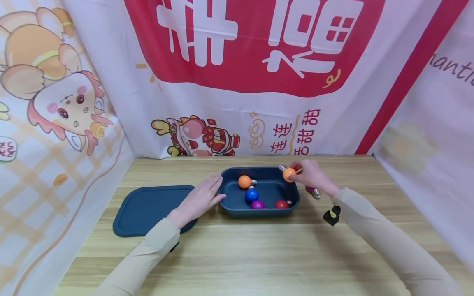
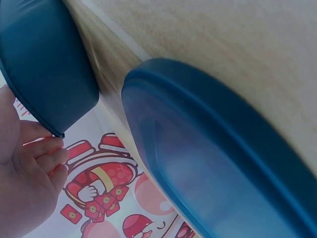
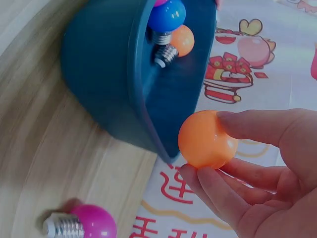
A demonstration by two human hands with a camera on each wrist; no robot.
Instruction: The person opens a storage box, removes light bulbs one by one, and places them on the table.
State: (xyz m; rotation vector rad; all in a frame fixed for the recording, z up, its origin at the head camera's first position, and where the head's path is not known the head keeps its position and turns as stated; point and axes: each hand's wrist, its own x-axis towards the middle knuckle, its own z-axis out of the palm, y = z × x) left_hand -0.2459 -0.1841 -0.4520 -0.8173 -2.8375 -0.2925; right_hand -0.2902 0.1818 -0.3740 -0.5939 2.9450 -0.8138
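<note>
My right hand point(image 1: 312, 174) pinches an orange light bulb point(image 1: 289, 174) by its round globe, thumb on one side and fingers on the other. That bulb is over the back right rim of a dark blue box point(image 1: 231, 211), its metal base pointing up and left. In the box lie another orange bulb point(image 1: 244, 181), a blue bulb point(image 1: 252, 195), a purple bulb point(image 1: 257, 204) and a red bulb point(image 1: 282, 204). My left hand point(image 1: 200, 198) has its fingers nearly straight, with fingertips right at the box's left rim. Its fingers point(image 2: 47, 161) show below that rim in the left wrist view.
A magenta bulb point(image 3: 96, 221) lies on the wooden table point(image 1: 237, 250) just right of the box, partly behind my right hand in the head view. The flat dark blue lid point(image 1: 152, 209) lies at the left, beneath my left wrist. A printed cloth point(image 1: 207, 102) hangs behind the table.
</note>
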